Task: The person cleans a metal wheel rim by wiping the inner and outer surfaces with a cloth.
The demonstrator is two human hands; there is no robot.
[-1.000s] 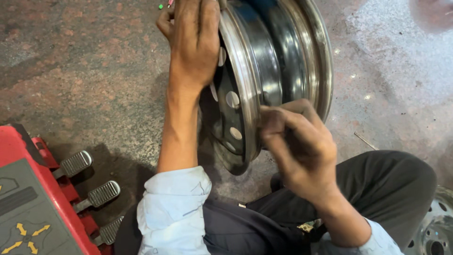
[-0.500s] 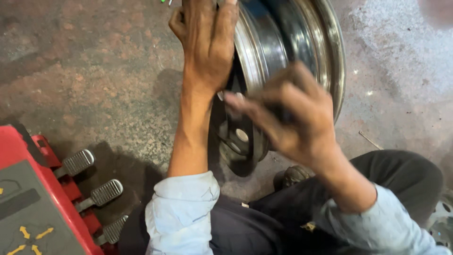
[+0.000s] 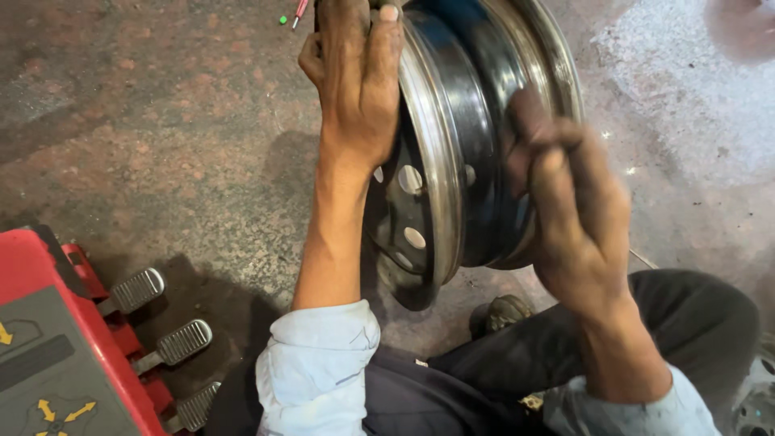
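A bare steel wheel rim (image 3: 452, 145) stands upright on its edge on the concrete floor, its holed face turned left. My left hand (image 3: 355, 81) grips the rim's top left edge, fingers curled over it. Blurred with motion, my right hand (image 3: 565, 210) lies against the rim's outer barrel on the right, fingers closed; I cannot tell whether it holds anything. My knee in dark trousers (image 3: 646, 323) sits below the rim.
A red machine (image 3: 56, 355) with three metal foot pedals (image 3: 137, 289) stands at the lower left. Another wheel's edge (image 3: 755, 404) shows at the lower right corner. A small red and green object (image 3: 292, 14) lies on the floor at the top.
My right hand has moved from the rim's left face across to its outer barrel on the right. My left hand has stayed on the top edge.
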